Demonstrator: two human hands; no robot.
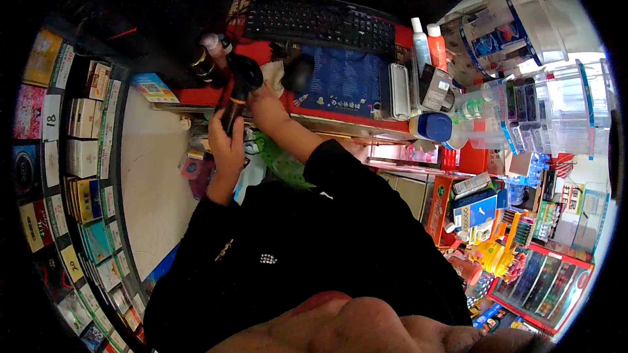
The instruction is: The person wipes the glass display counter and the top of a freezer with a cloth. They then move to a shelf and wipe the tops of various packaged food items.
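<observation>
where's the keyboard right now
The keyboard lies at the top centre of the head view, on the red counter, beyond both hands and left of two bottles.

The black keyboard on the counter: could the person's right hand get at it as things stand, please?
Probably yes: the right hand rests on the red counter just below the black keyboard, with only the blue mat between.

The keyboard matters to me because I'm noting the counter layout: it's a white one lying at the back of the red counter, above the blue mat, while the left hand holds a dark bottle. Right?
Not quite. The keyboard is black, not white; the head view shows it. It lies at the back of the red counter, above the blue mat, and the left hand does hold a dark bottle.
</observation>
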